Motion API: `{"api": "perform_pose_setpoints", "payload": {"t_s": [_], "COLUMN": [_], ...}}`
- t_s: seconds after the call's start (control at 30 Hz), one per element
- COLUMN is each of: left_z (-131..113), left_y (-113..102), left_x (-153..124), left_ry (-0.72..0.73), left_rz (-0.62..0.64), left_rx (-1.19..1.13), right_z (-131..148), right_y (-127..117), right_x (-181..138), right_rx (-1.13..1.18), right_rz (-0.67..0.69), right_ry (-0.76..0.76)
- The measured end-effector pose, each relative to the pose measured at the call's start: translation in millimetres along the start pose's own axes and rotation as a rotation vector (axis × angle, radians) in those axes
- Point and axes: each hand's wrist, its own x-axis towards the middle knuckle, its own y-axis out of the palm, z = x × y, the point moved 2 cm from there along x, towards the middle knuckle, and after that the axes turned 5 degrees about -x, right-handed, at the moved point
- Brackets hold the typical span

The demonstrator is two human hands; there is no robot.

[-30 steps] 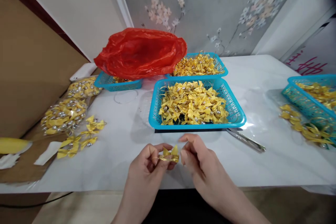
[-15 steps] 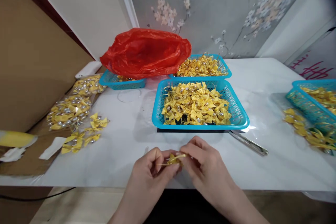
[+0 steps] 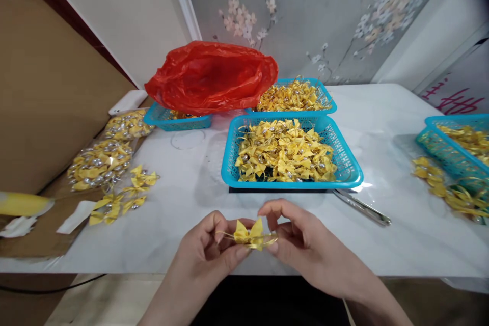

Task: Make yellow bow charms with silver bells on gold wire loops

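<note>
Just this side of the middle blue basket [image 3: 292, 185], my left hand [image 3: 206, 248] pinches a yellow bow [image 3: 249, 235] between thumb and fingers. My right hand [image 3: 303, 242] is at its gold tie [image 3: 270, 239]; I can't quite tell whether it grips.

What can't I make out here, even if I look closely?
All in the head view:
Most of what the left basket holds: hidden by the red bag.
The rest of the right basket: cut off by the right edge.
The bow's back: turned away, behind its own front.
Whether the right hand pinches the bow's thin ends: too small to tell.
</note>
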Motion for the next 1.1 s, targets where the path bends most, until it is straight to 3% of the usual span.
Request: {"api": "perform_pose_setpoints", "payload": {"t_s": [0.27,0.43,0.6,0.83,0.97,1.1], "left_z": [3.3,0.7,-2.2,0.1,0.7,1.1], "left_y": [-1.7,-2.0,-5.9,-7.2,-2.4,1.4], "left_x": [6.0,7.2,4.8,5.4,2.4,-2.4], "left_ry": [0.037,0.083,0.087,0.058,0.037,0.036], "left_rz": [-0.114,-0.129,-0.124,0.013,0.070,0.128], "left_rx": [0.082,0.149,0.166,0.268,0.470,0.583], "right_z": [2.1,2.4,-0.6,3.2,10.8,20.2], "right_y": [-2.3,0.5,-1.1,2.4,-2.0,-6.6], "right_x": [-16.8,-19.7,-19.8,-19.2,-16.0,-13.4], "right_rx": [-0.350,-0.345,-0.264,-0.191,-0.352,-0.548], "right_rz": [-0.047,-0.018,-0.005,-0.008,-0.094,-0.044], "right_ry": [-0.074,-0.180,-0.156,-0.264,-0.347,-0.433]}}
